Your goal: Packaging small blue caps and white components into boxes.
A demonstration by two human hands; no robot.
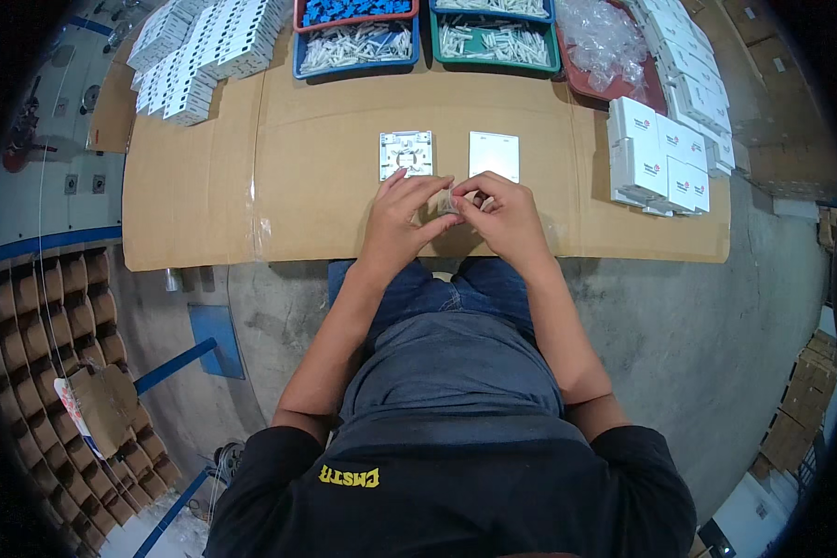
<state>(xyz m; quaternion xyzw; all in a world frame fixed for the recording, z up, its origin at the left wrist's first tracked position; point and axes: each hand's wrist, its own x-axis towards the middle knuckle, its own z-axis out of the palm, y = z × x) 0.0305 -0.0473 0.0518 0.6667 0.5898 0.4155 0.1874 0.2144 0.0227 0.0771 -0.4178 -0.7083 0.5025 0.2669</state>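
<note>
Near the table's front edge, my left hand (402, 216) and my right hand (500, 216) meet fingertip to fingertip. Between them they pinch a small, pale, see-through piece (447, 199), mostly covered by the fingers; its exact kind I cannot make out. Just beyond my left hand lies a white square plastic housing (406, 149), its inner frame and fittings facing up. A flat white square cover (494, 154) lies to its right, just past my right hand. The two are apart from each other.
Across the back stand a blue tray (355, 67) and a green tray (497, 65) of white plastic parts, a tray of blue pieces (358, 11) and a red tray (656, 96) of clear plastic bags. White boxes stack at left (188, 102) and right (658, 163) on the cardboard-covered table (325, 205).
</note>
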